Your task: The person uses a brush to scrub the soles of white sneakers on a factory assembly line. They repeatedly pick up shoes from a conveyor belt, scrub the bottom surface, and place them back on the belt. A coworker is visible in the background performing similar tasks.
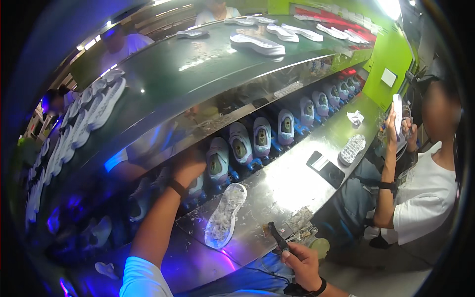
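My left hand (190,167) reaches over the steel bench to the row of shoes, close to a pale shoe upper (217,161) on the rack. Its fingers are dark and hidden, so whether it grips anything does not show. In my right hand (307,267), low by the bench's front edge, is a small black-handled brush (280,238) with a brownish tip. Between my arms a white shoe sole (226,215) lies on the bench, its inner face up and looking wet or glossy. More uppers, such as a grey-white one (240,143), stand in line.
A green conveyor belt (163,84) carries many white soles (257,45). On the steel bench (277,185) lie a phone (325,168), another sole (352,148) and crumpled paper (355,117). At right a co-worker (420,173) holds a sole (397,111). A cable runs along the bench front.
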### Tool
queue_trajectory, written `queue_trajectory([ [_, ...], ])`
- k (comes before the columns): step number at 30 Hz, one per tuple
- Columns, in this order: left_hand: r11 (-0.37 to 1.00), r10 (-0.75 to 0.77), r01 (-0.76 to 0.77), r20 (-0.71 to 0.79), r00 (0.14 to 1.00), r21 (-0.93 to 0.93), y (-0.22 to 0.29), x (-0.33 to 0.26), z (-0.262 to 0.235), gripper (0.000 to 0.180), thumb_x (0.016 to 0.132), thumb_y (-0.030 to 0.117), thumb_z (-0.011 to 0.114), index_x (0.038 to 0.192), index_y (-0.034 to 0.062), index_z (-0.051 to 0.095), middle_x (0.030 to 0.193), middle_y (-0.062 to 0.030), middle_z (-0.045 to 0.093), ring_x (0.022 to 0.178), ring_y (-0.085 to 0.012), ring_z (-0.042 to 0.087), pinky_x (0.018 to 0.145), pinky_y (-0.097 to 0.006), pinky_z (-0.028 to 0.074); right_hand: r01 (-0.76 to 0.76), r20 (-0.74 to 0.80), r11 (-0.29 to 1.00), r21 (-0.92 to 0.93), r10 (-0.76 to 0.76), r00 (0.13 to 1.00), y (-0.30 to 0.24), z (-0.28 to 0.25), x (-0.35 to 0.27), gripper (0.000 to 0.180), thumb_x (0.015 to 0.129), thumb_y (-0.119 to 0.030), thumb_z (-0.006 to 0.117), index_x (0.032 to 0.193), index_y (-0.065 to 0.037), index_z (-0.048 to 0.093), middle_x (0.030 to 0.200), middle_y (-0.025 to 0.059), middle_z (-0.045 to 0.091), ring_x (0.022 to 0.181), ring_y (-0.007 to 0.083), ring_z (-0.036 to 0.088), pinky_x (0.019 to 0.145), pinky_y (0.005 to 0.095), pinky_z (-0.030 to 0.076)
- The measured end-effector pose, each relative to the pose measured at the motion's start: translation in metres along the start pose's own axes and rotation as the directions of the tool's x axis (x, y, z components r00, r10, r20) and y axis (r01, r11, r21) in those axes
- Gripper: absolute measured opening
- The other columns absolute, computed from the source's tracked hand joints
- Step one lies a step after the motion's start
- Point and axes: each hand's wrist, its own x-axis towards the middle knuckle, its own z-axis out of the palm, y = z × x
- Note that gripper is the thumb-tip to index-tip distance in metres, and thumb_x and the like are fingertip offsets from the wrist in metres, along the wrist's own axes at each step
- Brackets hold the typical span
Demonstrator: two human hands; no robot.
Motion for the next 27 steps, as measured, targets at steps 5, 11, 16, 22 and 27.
queue_trajectory([
  [5,0.999,-0.042,0.045,0.097,0.994,-0.027,-0.083,-0.004,0.039,0.070,0.070,0.046,0.083,0.132,0.0153,0.071,0.127,-0.0186,0.072,0.116,-0.0368,0.070,0.100,-0.043,0.056,0.084,-0.004,0.995,-0.051,-0.084,0.996,-0.027,0.026,-0.023,0.015,0.103,-0.014,0.067,0.104,0.000,0.072,0.077,-0.0053,0.057,0.067,0.0041,0.047,0.060,0.0224,0.035],
  [11,0.455,-0.215,0.287,0.208,0.954,-0.843,-0.078,-0.057,0.001,0.032,0.084,0.031,0.082,0.109,0.0120,0.076,0.089,-0.0001,0.072,0.076,-0.0121,0.067,0.061,-0.034,0.053,0.084,-0.021,0.996,0.024,-0.083,0.996,-0.021,0.024,-0.055,0.025,0.097,-0.010,0.070,0.116,0.006,0.072,0.082,0.0016,0.068,0.068,0.0045,0.054,0.059,0.0199,0.038],
  [16,-0.015,-0.152,0.087,0.089,0.984,-0.996,-0.119,-0.201,-0.057,0.029,0.091,0.008,0.074,0.121,0.0091,0.071,0.108,-0.0053,0.072,0.097,-0.0190,0.070,0.085,-0.035,0.055,-0.044,0.078,0.998,0.047,0.041,0.996,-0.028,0.024,-0.076,0.028,0.099,-0.009,0.071,0.122,0.006,0.070,0.084,0.0026,0.068,0.068,0.0055,0.054,0.059,0.0200,0.039],
  [22,0.030,-0.424,0.110,0.087,0.901,-0.994,-0.143,-0.382,-0.102,0.035,0.091,0.005,0.073,0.124,0.0049,0.063,0.109,-0.0049,0.067,0.102,-0.0163,0.065,0.088,-0.033,0.053,-0.022,0.315,1.000,-0.019,0.027,0.949,-0.032,0.052,-0.084,0.031,0.102,-0.012,0.067,0.125,0.009,0.068,0.083,0.0028,0.067,0.068,0.0068,0.054,0.060,0.0208,0.041],
  [27,0.340,-0.513,0.068,-0.125,0.849,-0.938,-0.139,-0.442,-0.105,0.061,0.080,0.013,0.087,0.133,0.0051,0.059,0.116,-0.0072,0.066,0.106,-0.0202,0.065,0.095,-0.036,0.052,0.197,0.429,0.937,-0.289,-0.057,0.902,-0.008,0.095,-0.082,0.029,0.101,-0.012,0.069,0.123,0.008,0.069,0.089,0.0064,0.071,0.074,0.0089,0.060,0.067,0.0244,0.049],
])
